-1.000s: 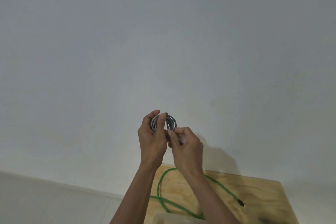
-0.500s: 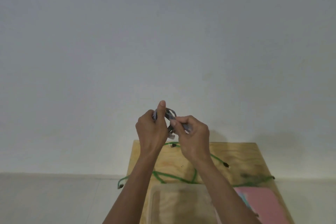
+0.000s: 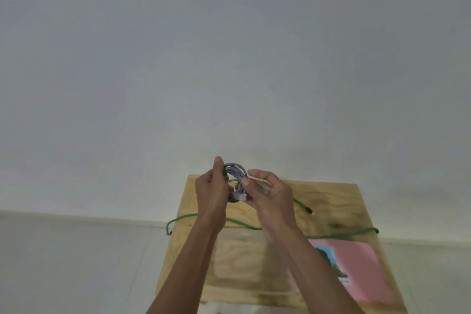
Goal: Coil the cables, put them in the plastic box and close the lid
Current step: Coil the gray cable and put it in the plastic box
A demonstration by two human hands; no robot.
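My left hand (image 3: 212, 192) grips a small coil of grey cable (image 3: 236, 169), held up above the far edge of the plywood table (image 3: 334, 199). A pale connector (image 3: 239, 197) hangs below the coil. My right hand (image 3: 271, 195) is beside the coil with its fingers spread and relaxed, and its thumb tip touches the coil's right side. Green cable (image 3: 242, 224) lies loose across the table, one end hanging off the left edge. The clear plastic box (image 3: 219, 265) stands on the table under my forearms, faint and partly hidden.
A pink flat sheet with a picture label (image 3: 364, 270) lies on the table's right side. A black-tipped green cable end (image 3: 309, 210) rests near the back, another (image 3: 376, 231) at the right edge. A white wall rises behind; pale floor surrounds the table.
My right hand has let go of its pinch on the grey cable end and spread its fingers. The view has tilted down, showing more of the table, box and pink sheet.
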